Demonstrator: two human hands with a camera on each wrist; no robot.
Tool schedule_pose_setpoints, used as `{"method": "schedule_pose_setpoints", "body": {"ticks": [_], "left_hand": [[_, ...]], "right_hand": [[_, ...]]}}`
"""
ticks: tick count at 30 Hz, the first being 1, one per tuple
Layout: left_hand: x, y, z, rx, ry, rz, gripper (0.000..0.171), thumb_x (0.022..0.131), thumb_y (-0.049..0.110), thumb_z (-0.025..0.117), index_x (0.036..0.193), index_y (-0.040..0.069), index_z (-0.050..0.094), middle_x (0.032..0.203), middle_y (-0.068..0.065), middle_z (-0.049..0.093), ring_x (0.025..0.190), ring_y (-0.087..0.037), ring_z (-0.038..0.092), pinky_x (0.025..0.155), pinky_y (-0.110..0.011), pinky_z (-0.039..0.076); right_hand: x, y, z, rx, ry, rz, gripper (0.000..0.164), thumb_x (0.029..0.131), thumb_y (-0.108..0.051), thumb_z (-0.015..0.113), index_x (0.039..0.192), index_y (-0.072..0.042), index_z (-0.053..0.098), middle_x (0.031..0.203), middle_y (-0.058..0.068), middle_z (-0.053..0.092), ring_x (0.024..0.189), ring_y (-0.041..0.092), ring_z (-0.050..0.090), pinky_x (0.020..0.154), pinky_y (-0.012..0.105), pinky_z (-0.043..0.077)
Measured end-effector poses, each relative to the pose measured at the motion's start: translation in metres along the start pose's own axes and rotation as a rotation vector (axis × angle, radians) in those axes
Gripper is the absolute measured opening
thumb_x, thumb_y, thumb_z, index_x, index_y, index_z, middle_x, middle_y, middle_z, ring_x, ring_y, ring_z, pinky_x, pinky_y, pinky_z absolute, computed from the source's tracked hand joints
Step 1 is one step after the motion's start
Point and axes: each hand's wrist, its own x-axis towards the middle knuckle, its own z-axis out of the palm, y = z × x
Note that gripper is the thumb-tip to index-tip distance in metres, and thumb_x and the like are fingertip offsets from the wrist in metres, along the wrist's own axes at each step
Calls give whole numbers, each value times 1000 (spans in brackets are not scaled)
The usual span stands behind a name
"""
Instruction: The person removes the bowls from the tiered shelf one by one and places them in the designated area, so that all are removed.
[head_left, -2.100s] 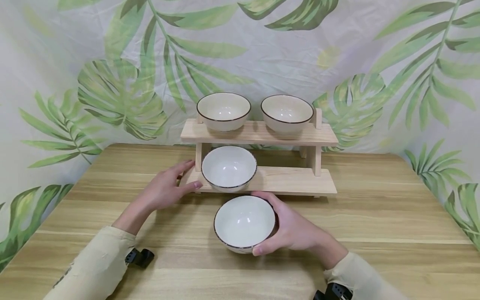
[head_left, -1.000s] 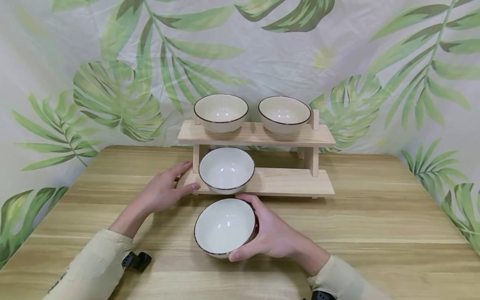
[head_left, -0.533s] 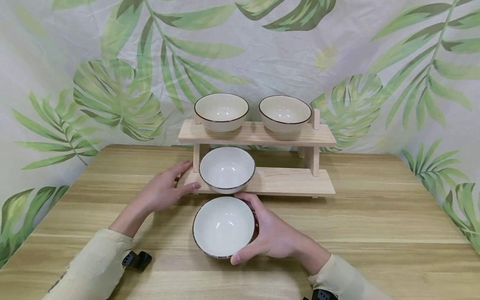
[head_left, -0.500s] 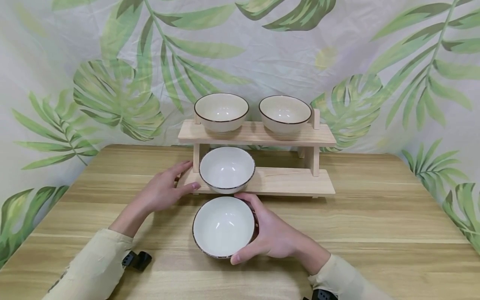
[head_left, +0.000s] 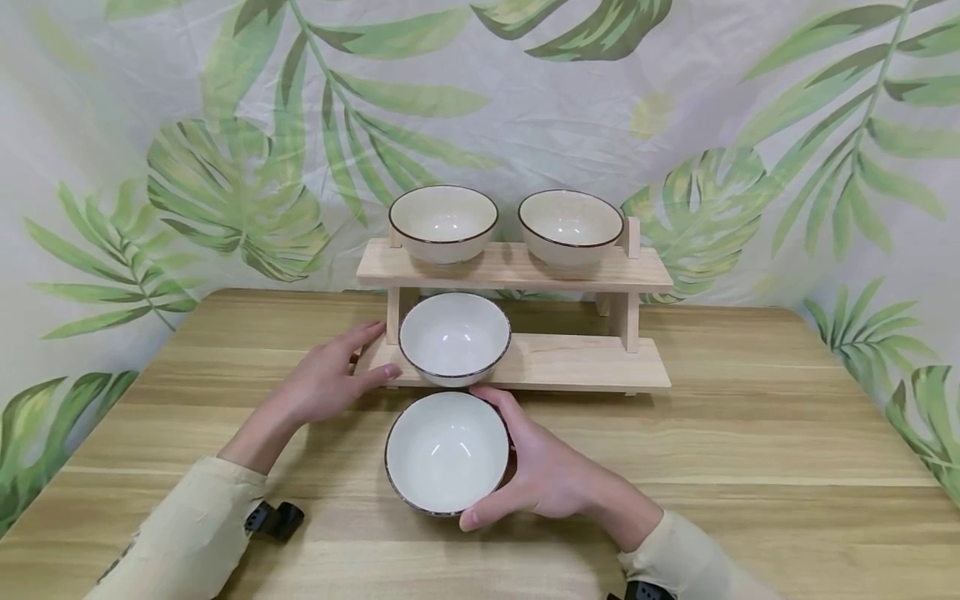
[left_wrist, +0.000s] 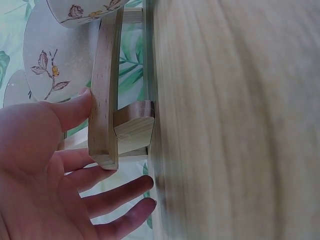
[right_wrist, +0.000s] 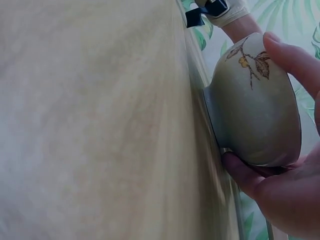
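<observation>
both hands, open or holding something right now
Left hand: holding the pale wooden two-tier stand by its lower shelf's left end.
Right hand: holding the dark-rimmed round white ceramic bowl nearest the person.

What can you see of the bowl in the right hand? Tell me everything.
The bowl looks ceramic: glossy white and empty inside, with a thin dark rim, a short foot and a brown leafy sprig with a yellow spot outside. It appears to rest upright on the wood-grain table, in front of the lower shelf, gripped at its right side by the right hand.
</observation>
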Motion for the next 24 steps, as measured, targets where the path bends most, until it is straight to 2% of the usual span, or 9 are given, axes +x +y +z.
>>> {"method": "schedule_pose_setpoints", "body": {"ticks": [6,14,18,24], "left_hand": [[1,0,-1,-5,0,-2,83,105,50,64,166,5,32,172,-25,31,153,-52,39,124,-66,33],[0,0,-1,-10,-2,2,83,104,49,65,166,5,33,172,-25,31,153,-52,37,125,-67,32],[0,0,-1,-11,-3,0,83,104,49,65,166,5,33,172,-25,31,152,-53,40,124,-67,34],[1,0,0,-6,-7,4,83,104,50,65,167,6,33,172,-25,32,152,-52,39,124,-67,33]], "right_hand": [[0,-2,-3,20,-25,-9,124,71,-11,99,166,-18,19,160,5,47,140,23,55,122,46,40],[-1,-4,-6,51,-38,-7,119,74,-13,98,165,-20,21,159,7,47,141,23,54,117,40,46],[-2,-5,-11,13,-1,12,113,76,-19,97,164,-20,25,161,8,45,142,26,52,114,41,50],[-7,-9,-29,-30,61,12,106,81,-23,95,162,-11,28,163,12,44,141,33,55,112,49,53]]}}
